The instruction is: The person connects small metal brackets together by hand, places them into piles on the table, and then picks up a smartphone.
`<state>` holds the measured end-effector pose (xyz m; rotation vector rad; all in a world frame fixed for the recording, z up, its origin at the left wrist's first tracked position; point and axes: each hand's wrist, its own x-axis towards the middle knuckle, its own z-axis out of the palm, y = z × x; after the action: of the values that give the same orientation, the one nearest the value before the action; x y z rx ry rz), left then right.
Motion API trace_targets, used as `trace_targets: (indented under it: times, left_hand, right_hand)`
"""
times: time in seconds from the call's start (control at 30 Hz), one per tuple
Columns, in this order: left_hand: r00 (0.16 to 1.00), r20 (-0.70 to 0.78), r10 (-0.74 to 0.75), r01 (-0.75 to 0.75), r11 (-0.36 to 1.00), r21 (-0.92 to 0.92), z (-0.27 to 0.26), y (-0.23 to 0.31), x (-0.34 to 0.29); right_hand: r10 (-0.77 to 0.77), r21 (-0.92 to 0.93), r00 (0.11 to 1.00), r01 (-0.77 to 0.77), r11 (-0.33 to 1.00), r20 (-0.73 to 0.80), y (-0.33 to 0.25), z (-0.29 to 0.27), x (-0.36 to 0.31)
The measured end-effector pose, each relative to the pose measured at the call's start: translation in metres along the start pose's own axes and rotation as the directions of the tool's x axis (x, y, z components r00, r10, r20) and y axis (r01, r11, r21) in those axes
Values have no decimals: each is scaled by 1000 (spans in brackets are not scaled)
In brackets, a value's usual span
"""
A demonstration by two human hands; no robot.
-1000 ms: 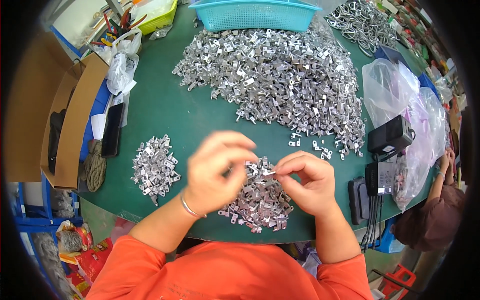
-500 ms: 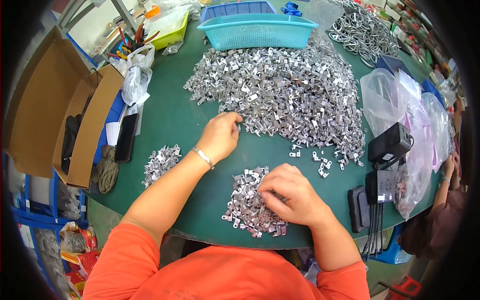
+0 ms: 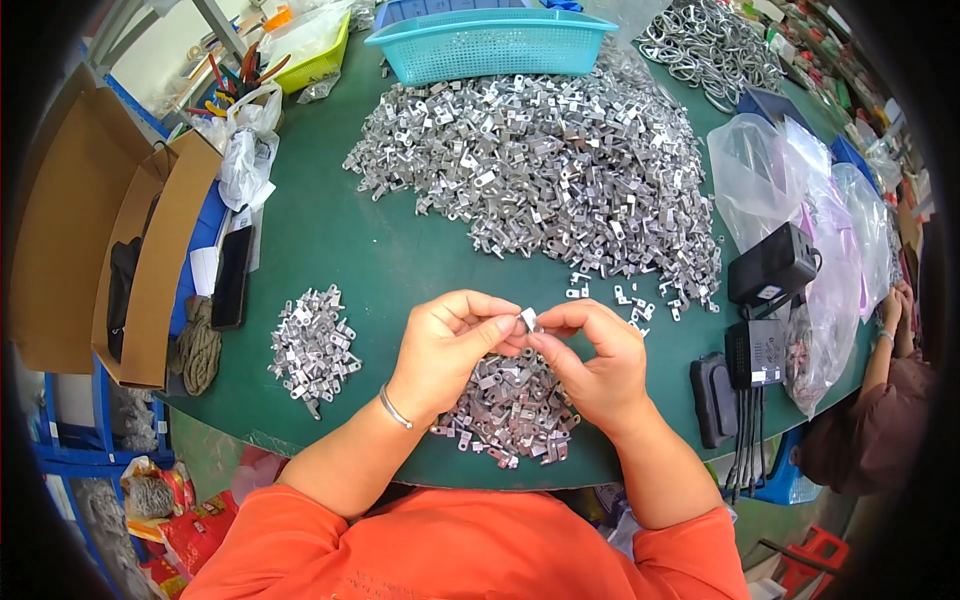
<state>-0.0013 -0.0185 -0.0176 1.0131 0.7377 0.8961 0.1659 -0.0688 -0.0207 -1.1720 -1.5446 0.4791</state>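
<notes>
A small silver metal bracket (image 3: 529, 319) is pinched between my two hands. My left hand (image 3: 452, 345), with a bangle at its wrist, grips it with thumb and forefinger. From the other side, my right hand (image 3: 598, 362) closes thumb and forefinger at the same piece. Just below them lies a pile of similar brackets (image 3: 512, 412) near the table edge, partly hidden by the hands. Farther left sits a smaller pile of brackets (image 3: 313, 345). A large heap of brackets (image 3: 550, 175) spreads across the table's far middle, with a few strays at its near edge.
A turquoise basket (image 3: 490, 55) stands behind the large heap. Metal rings (image 3: 712, 50) lie at the far right. An open cardboard box (image 3: 165, 270) and a phone (image 3: 233, 278) are on the left. Black devices (image 3: 772, 265) with cables, plastic bags (image 3: 755, 180) and another person's arm (image 3: 880, 350) occupy the right.
My left hand has come back from the large heap's edge to meet my right hand. The right hand has risen off the near pile. A bracket now shows between them.
</notes>
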Motion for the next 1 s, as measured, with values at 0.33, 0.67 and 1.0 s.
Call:
trace_targets:
  times: [0.33,0.67,1.0]
  left_hand:
    - [998,47,-47,52,993,-104,0,0,-3]
    - [908,113,404,-407,784,469,2,-10,-7]
    - [704,227,672,-575,353,738,-21,22,-37]
  right_hand:
    - [61,31,997,-60,998,-37,1,-4,1]
    - [151,110,986,-158,981,73,-1,-3,-2]
    - [-94,104,990,82,991,109,-3,4,-6]
